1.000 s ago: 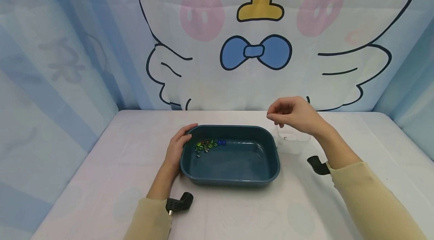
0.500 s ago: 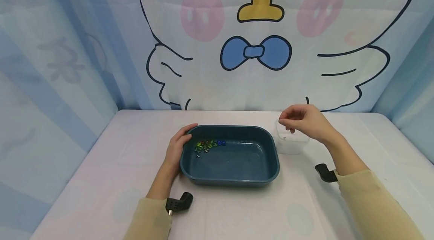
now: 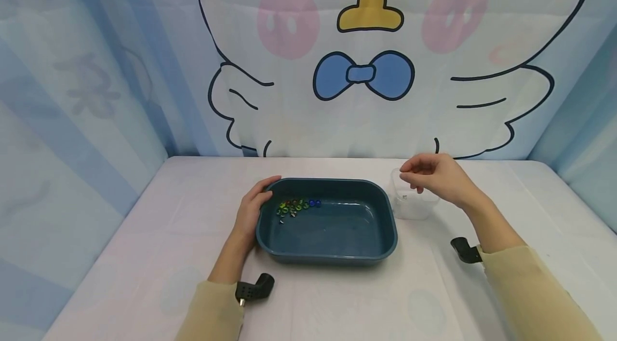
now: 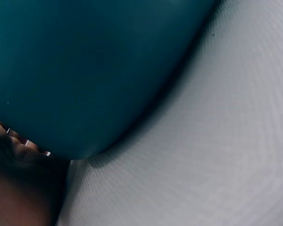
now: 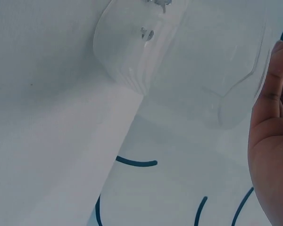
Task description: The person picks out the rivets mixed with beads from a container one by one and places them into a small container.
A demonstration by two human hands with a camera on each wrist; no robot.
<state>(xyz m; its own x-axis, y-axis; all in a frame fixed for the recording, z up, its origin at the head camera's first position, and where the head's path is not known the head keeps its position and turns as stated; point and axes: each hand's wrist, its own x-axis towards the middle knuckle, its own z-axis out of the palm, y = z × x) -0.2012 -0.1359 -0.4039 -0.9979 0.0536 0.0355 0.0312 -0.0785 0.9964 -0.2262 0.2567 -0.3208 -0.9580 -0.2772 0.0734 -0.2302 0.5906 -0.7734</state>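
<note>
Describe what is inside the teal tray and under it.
Inside the tray, small green, reddish and blue marbles lie toward the left hand. The tabletop directly underneath is hidden.

we list the rounded rectangular tray [image 3: 332,239] as uniform dark teal. we classify the small, round, glass-like marbles [image 3: 292,206] as yellow-green and red, with two in deep blue. we record the rounded plastic container [image 3: 411,209] as clear and colourless. we note a white cloth tabletop [image 3: 337,303] with faint blue-grey circles, pale yellow fabric sleeves [image 3: 535,287] and black wrist mounts [image 3: 255,287]. we identify the light blue fabric backdrop [image 3: 190,89] by its black-outlined white cartoon character [image 3: 361,127], pink oval cheeks [image 3: 288,21], yellow beak [image 3: 371,17] and blue bow tie [image 3: 361,74].
</note>
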